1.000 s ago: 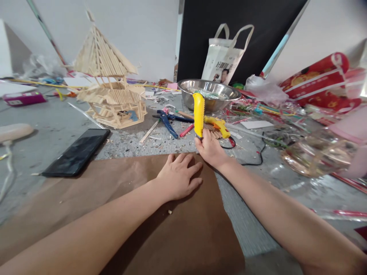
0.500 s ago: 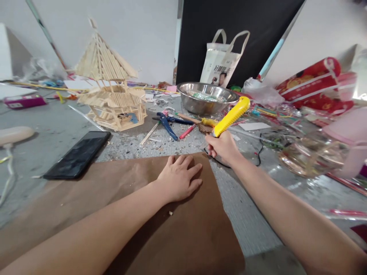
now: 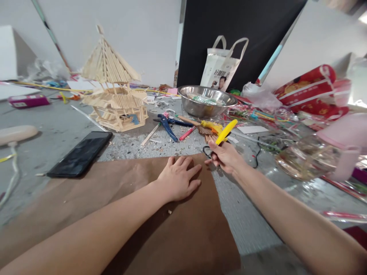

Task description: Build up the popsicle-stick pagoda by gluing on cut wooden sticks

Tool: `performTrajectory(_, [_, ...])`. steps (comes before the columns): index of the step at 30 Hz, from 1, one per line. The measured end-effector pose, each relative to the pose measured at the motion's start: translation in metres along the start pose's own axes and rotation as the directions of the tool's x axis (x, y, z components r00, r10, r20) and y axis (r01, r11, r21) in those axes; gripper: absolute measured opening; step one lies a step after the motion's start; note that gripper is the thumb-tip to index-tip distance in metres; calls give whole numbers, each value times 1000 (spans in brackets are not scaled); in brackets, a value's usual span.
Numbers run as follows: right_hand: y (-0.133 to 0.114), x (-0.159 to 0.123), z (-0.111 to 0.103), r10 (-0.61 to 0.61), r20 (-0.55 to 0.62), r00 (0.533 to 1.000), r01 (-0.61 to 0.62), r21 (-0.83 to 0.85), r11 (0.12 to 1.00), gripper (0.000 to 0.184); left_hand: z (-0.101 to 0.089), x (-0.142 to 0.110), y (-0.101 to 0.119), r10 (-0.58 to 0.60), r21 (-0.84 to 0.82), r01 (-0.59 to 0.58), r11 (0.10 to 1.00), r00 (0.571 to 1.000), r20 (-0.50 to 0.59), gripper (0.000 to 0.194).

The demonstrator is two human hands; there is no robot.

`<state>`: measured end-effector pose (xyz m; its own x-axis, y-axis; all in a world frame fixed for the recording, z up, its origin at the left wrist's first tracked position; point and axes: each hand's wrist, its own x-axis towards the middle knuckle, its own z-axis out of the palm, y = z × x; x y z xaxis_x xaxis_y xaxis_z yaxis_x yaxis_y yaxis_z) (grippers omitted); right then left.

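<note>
Head cam again, and wow, lots of clutter around the brown paper [image 3: 200, 236] lying on the grey surface [image 3: 252, 217]. Left to right: a white rounded gadget [image 3: 18, 134] with a white cable sits past the paper's far left side, and a purple box [image 3: 28, 101] is further back from it. A black phone [image 3: 80, 154] lies right at the paper's far edge, screen up. Well beyond that edge stands a pointy-roofed stick model [image 3: 114, 101]. Some blue-handled pliers [image 3: 168, 128] lie behind the paper, closer in than the model. The left hand [image 3: 181, 177] is flat on the paper, palm down, fingers fanned out, with a tiny pale crumb [image 3: 169, 212] on the sheet near it. A red pen [image 3: 187, 133] lies just past the far edge, with a metal bowl [image 3: 206, 109] further behind it and a white bag [image 3: 216, 67] at the back. The right hand [image 3: 226, 154] is at the paper's far right corner, fingers curled around a yellow tool [image 3: 226, 131]; can't tell if they touch the sheet. Off to the paper's right there's a clear jug [image 3: 309, 154] with pink parts.
</note>
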<state>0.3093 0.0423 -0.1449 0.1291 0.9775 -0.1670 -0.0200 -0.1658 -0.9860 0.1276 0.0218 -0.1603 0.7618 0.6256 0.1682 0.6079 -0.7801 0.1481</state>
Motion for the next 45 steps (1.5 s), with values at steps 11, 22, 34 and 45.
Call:
performTrajectory(11, [9, 13, -7, -236, -256, 937, 229, -57, 972, 44, -13, 6, 2, -18, -7, 19, 1000, 990, 141, 49])
performTrajectory(22, [1, 6, -10, -78, -121, 990, 86, 61, 994, 36, -16, 15, 8, -113, -39, 140, 989, 911, 396, 50])
performTrajectory(34, [12, 9, -11, -237, -183, 954, 243, 9, 970, 47, -24, 20, -4, 14, 104, -41, 994, 969, 247, 57])
performTrajectory(45, [13, 12, -10, -220, -187, 957, 231, 41, 972, 35, -3, 25, -15, 86, 12, -85, 996, 996, -11, 38])
